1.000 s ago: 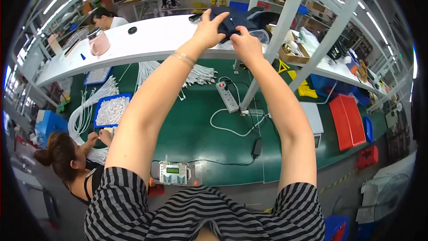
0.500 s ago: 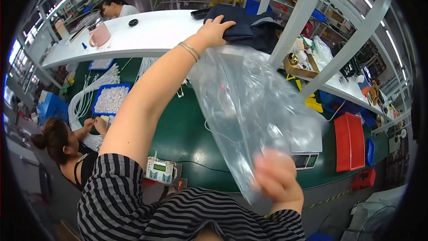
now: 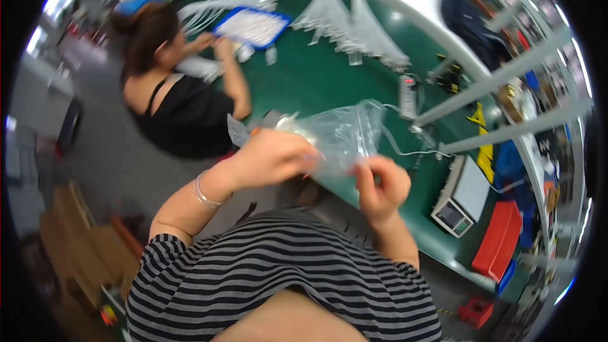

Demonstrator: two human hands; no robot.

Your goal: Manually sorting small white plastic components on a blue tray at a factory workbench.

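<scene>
I am holding a clear plastic bag [image 3: 339, 133] in front of my chest, just above the near edge of the green table [image 3: 316, 76], and I judge that I am working its edge apart or straightening it between my two hands. My left hand [image 3: 275, 158], with a thin bangle [image 3: 204, 191] on the wrist, is curled closed, its fingers bunching the bag's left side. My right hand [image 3: 380, 183] is also closed, thumb and fingertips pinching the bag's lower right edge. The picture is blurred, so I cannot tell whether the bag holds anything. To go on, I think I would need to keep both pinches firm and draw the two sides apart evenly, since the thin film could slip or crumple. Beyond my hands, on the table, a grey power strip [image 3: 406, 96] lies with a white cable trailing toward a small scale [image 3: 459, 199] at my right, and a red tray [image 3: 500, 240] sits past it. Farther off, a heap of clear bags [image 3: 354, 22] lies on the table, and a co-worker in a black top [image 3: 180, 111] leans over a blue tray [image 3: 253, 25] of white parts.
</scene>
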